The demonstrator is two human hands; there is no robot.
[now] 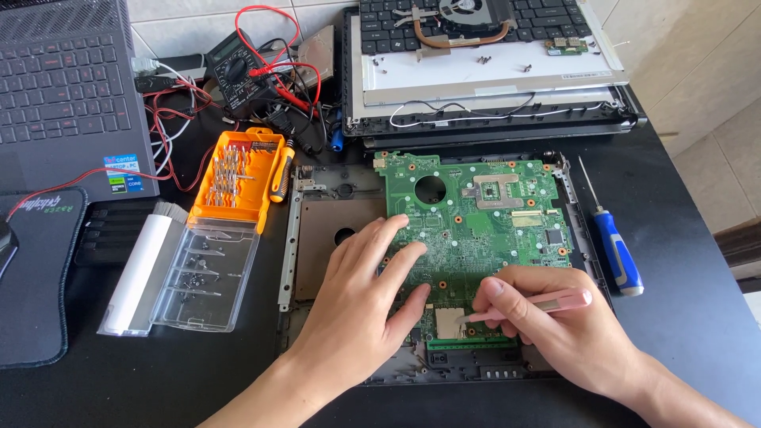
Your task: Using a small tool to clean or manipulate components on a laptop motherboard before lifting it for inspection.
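Left hand: the left hand (361, 297) is laid flat, fingers spread apart, on the green rectangular laptop circuit board (476, 218); nothing is gripped, and the palm appears to be pressed down so that the board is steadied.
Right hand: the right hand (547, 329) is closed in a pen-like pinch on a slim pink plastic prying tool (539, 305), whose tip is aimed at a small metal-shielded part near the board's lower edge.
Board: it is seated inside the opened dark grey laptop base shell (317, 238), at the middle of the black table (697, 277), directly below the camera.
Blue screwdriver: 1 blue-handled thin-shafted screwdriver (614, 246) is left just right of the shell, seemingly kept within reach of the right hand.
Bit case: an orange plastic case of screwdriver bits (234, 178) is set left of the shell, with its clear hinged lid (206, 273) folded open and small screws held in it, probably so that they are not lost.
Behind: a detached laptop screen and keyboard assembly (483, 79) is stacked at the far edge, and a black multimeter with red leads (238, 71) lies beside it.
Far left: a second, closed-up grey laptop (67, 87) is parked well apart from the work.
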